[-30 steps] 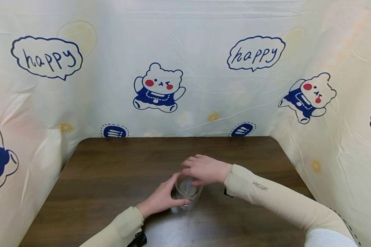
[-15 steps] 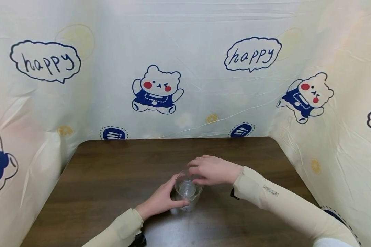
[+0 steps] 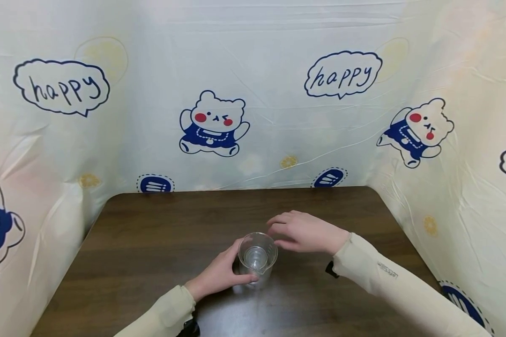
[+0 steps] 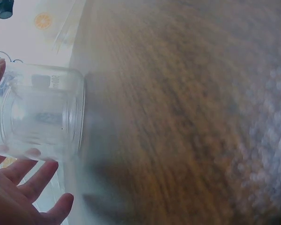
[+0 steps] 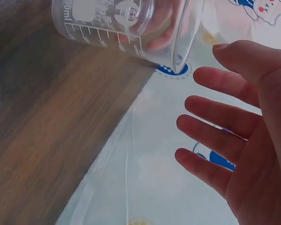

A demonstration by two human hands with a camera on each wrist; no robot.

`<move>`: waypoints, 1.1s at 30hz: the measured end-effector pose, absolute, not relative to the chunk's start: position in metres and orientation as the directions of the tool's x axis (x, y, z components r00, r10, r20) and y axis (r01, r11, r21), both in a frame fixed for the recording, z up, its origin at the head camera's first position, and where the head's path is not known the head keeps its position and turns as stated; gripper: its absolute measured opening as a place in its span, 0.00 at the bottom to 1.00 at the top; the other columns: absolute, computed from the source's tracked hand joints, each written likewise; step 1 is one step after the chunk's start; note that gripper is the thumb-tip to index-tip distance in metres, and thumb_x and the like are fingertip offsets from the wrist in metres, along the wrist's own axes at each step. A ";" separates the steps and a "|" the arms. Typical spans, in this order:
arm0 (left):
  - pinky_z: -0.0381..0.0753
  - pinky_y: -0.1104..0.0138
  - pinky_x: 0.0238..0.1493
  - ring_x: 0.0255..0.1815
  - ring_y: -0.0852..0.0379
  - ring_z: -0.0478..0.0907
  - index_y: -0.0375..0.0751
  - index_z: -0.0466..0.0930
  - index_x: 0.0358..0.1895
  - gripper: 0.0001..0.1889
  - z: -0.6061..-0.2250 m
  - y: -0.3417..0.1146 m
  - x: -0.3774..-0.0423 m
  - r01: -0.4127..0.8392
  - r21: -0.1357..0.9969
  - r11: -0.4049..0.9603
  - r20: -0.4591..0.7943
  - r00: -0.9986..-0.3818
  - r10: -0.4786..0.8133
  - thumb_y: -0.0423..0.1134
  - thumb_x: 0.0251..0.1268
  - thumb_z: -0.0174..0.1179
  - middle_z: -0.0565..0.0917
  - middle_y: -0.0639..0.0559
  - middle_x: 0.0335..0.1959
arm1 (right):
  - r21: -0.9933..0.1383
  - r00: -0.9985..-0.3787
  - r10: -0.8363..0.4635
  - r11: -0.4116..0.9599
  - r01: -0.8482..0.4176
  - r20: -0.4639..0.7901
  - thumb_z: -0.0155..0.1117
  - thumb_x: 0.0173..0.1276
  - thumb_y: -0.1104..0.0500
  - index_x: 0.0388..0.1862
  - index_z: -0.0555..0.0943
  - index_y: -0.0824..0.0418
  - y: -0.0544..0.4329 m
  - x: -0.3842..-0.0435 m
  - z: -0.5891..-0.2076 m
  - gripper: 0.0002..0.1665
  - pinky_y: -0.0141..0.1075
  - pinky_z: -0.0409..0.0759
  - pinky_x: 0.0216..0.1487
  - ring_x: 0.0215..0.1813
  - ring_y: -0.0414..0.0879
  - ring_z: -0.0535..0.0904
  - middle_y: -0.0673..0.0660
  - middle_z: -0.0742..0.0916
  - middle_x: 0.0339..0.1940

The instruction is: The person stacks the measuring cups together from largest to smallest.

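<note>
A clear glass beaker with white markings stands upright on the brown table near its middle. Inside it sits a smaller clear glass vessel, whose exact kind I cannot tell. My left hand holds the beaker from the left, thumb on the near side and fingers on the far side, partly hidden by the glass in the head view. Just right of the rim hovers my right hand, apart from the glass. In the right wrist view its fingers are spread and hold nothing.
The wooden table has rounded far corners. Behind it and on both sides hangs a pale printed curtain with bears and "happy" bubbles. Light sleeves cover both forearms, and a dark strap shows at each wrist.
My right hand has drawn back to the right, from over the beaker's mouth to beside its rim. The left hand and the beaker stay in place.
</note>
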State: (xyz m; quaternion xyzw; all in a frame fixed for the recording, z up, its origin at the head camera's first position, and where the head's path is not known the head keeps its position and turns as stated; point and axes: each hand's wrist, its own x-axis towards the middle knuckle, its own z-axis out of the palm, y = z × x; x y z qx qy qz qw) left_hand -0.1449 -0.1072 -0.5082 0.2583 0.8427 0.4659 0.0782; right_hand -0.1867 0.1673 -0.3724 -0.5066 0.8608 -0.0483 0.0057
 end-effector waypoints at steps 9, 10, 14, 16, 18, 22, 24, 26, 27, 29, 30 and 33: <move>0.72 0.52 0.70 0.69 0.56 0.73 0.54 0.62 0.78 0.49 -0.510 -0.106 -0.145 0.368 0.823 0.432 0.111 -0.851 0.513 0.62 0.55 0.77 0.74 0.58 0.72 | -0.069 -0.539 -0.833 0.535 -0.842 0.123 0.67 0.76 0.52 0.55 0.86 0.56 0.187 -0.180 -0.377 0.14 0.49 0.79 0.64 0.63 0.50 0.82 0.57 0.85 0.63; 0.72 0.52 0.70 0.69 0.56 0.73 0.54 0.62 0.78 0.49 -0.510 -0.106 -0.145 0.367 0.824 0.433 0.110 -0.852 0.512 0.62 0.55 0.77 0.74 0.58 0.72 | -0.071 -0.544 -0.829 0.539 -0.839 0.133 0.67 0.76 0.52 0.55 0.86 0.56 0.189 -0.180 -0.378 0.14 0.49 0.79 0.64 0.63 0.50 0.83 0.57 0.86 0.63; 0.72 0.52 0.69 0.69 0.56 0.73 0.55 0.61 0.78 0.50 -0.511 -0.106 -0.144 0.365 0.825 0.431 0.110 -0.852 0.512 0.63 0.55 0.77 0.74 0.59 0.72 | -0.070 -0.567 -0.805 0.564 -0.823 0.175 0.67 0.75 0.51 0.54 0.86 0.57 0.196 -0.178 -0.387 0.15 0.49 0.80 0.63 0.61 0.51 0.83 0.57 0.86 0.62; 0.72 0.52 0.70 0.69 0.56 0.73 0.55 0.62 0.78 0.50 -0.512 -0.106 -0.144 0.367 0.824 0.431 0.113 -0.852 0.511 0.63 0.55 0.77 0.74 0.59 0.72 | -0.070 -0.587 -0.783 0.587 -0.807 0.203 0.68 0.75 0.51 0.54 0.86 0.57 0.198 -0.177 -0.394 0.14 0.50 0.80 0.63 0.61 0.52 0.83 0.57 0.86 0.61; 0.72 0.52 0.70 0.70 0.56 0.73 0.54 0.62 0.78 0.49 -0.511 -0.106 -0.143 0.370 0.823 0.430 0.117 -0.852 0.509 0.62 0.54 0.77 0.74 0.59 0.72 | -0.068 -0.610 -0.758 0.612 -0.788 0.232 0.69 0.74 0.52 0.54 0.85 0.57 0.200 -0.176 -0.402 0.15 0.51 0.79 0.63 0.62 0.53 0.82 0.58 0.86 0.61; 0.71 0.53 0.71 0.70 0.56 0.73 0.53 0.62 0.77 0.49 -0.511 -0.105 -0.142 0.381 0.817 0.432 0.128 -0.852 0.508 0.61 0.54 0.78 0.74 0.57 0.72 | -0.063 -0.659 -0.698 0.672 -0.738 0.280 0.69 0.74 0.50 0.60 0.84 0.59 0.204 -0.172 -0.419 0.21 0.53 0.77 0.66 0.66 0.55 0.80 0.60 0.84 0.63; 0.71 0.52 0.71 0.70 0.55 0.73 0.53 0.62 0.77 0.49 -0.510 -0.105 -0.142 0.383 0.816 0.432 0.129 -0.850 0.510 0.61 0.55 0.78 0.74 0.57 0.72 | -0.064 -0.679 -0.670 0.696 -0.715 0.300 0.68 0.75 0.48 0.64 0.82 0.60 0.206 -0.170 -0.425 0.26 0.55 0.75 0.68 0.68 0.58 0.78 0.61 0.83 0.66; 0.71 0.52 0.71 0.70 0.55 0.73 0.53 0.62 0.77 0.49 -0.510 -0.106 -0.142 0.382 0.816 0.434 0.128 -0.851 0.509 0.61 0.55 0.77 0.74 0.57 0.72 | -0.067 -0.699 -0.641 0.720 -0.691 0.316 0.67 0.75 0.46 0.68 0.79 0.61 0.207 -0.168 -0.430 0.30 0.57 0.74 0.69 0.70 0.61 0.76 0.63 0.82 0.68; 0.71 0.51 0.70 0.71 0.55 0.73 0.54 0.62 0.78 0.49 -0.510 -0.106 -0.142 0.381 0.815 0.437 0.126 -0.852 0.508 0.61 0.55 0.77 0.74 0.57 0.73 | -0.066 -0.710 -0.626 0.733 -0.677 0.321 0.66 0.76 0.44 0.70 0.78 0.61 0.207 -0.167 -0.433 0.32 0.57 0.73 0.70 0.71 0.61 0.75 0.63 0.81 0.69; 0.71 0.51 0.70 0.71 0.56 0.72 0.55 0.62 0.78 0.49 -0.510 -0.106 -0.142 0.377 0.815 0.440 0.122 -0.854 0.505 0.61 0.55 0.77 0.73 0.58 0.73 | -0.061 -0.735 -0.596 0.762 -0.645 0.324 0.64 0.76 0.42 0.72 0.77 0.61 0.206 -0.166 -0.439 0.34 0.58 0.71 0.71 0.73 0.62 0.73 0.64 0.79 0.71; 0.71 0.51 0.70 0.71 0.56 0.72 0.55 0.62 0.78 0.50 -0.510 -0.107 -0.143 0.374 0.816 0.441 0.120 -0.855 0.504 0.61 0.55 0.77 0.73 0.59 0.73 | -0.057 -0.748 -0.580 0.777 -0.627 0.324 0.63 0.77 0.40 0.73 0.76 0.60 0.206 -0.166 -0.442 0.35 0.58 0.70 0.72 0.74 0.62 0.72 0.64 0.78 0.72; 0.72 0.51 0.70 0.71 0.56 0.72 0.55 0.61 0.79 0.50 -0.509 -0.107 -0.143 0.373 0.815 0.444 0.117 -0.855 0.505 0.61 0.55 0.77 0.73 0.59 0.73 | -0.034 -0.781 -0.538 0.816 -0.576 0.319 0.57 0.78 0.37 0.76 0.73 0.59 0.203 -0.164 -0.452 0.38 0.59 0.66 0.75 0.77 0.62 0.68 0.63 0.75 0.75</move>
